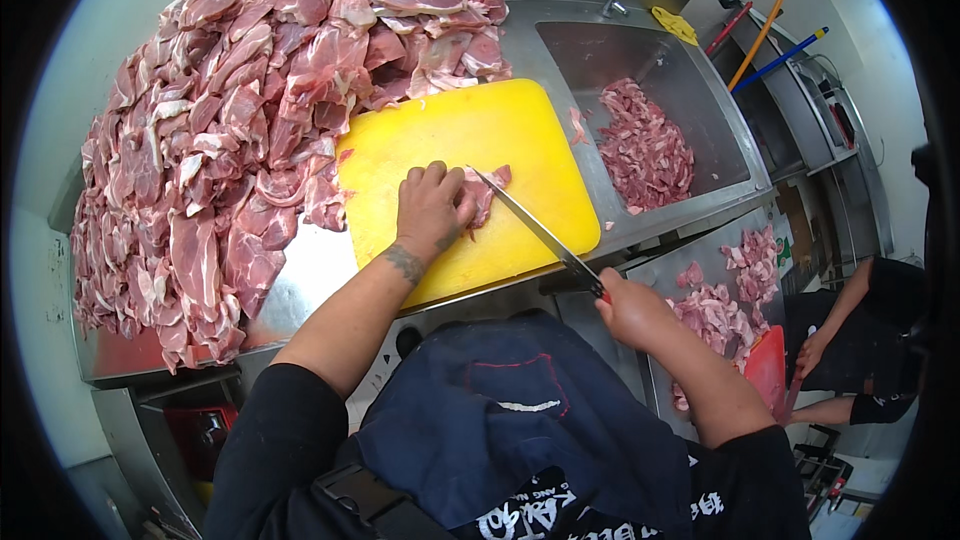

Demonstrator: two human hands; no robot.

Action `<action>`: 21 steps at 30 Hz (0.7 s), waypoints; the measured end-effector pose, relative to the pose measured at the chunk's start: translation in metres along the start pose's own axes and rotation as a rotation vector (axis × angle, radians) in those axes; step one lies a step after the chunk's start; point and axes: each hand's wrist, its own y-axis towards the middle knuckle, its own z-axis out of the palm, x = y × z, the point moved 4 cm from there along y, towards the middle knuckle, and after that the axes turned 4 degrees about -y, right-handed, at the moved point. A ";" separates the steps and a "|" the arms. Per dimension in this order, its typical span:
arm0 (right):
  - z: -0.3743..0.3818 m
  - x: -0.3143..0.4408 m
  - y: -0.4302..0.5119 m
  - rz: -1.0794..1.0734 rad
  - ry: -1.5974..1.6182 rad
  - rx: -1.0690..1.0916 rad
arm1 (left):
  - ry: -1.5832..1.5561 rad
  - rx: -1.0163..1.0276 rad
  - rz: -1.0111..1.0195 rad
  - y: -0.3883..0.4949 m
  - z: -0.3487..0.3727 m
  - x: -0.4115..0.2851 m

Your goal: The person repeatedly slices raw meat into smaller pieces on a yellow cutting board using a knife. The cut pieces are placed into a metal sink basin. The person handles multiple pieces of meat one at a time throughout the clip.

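Note:
My left hand (433, 206) presses down on a piece of raw meat (482, 199) lying on the yellow cutting board (450, 127). Part of that piece is hidden beneath the palm and fingers. In my right hand (630, 307) is the handle of a long kitchen knife (536, 227). Its blade slants up and left across the board, the tip at the upper edge of the meat close to my left fingers. A large heap of raw meat slices (247, 105) lies just left of the board on the steel counter (304, 277).
Right of the board, a steel sink (712, 127) holds a pile of cut meat strips (646, 146) below a faucet (615, 6). A yellow cloth (675, 25) hangs on its rim. Another person's hand (810, 355) grips a knife by a red cutting board (765, 367) and more meat (712, 319).

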 end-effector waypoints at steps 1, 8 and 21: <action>-0.003 -0.004 -0.009 0.032 -0.039 0.019 | 0.000 0.005 0.009 0.001 0.000 0.000; -0.021 0.015 -0.011 -0.076 0.009 -0.003 | -0.024 -0.033 0.064 0.002 0.004 -0.001; -0.020 0.078 0.106 -0.177 0.005 -0.057 | 0.014 -0.075 0.024 -0.005 -0.001 0.004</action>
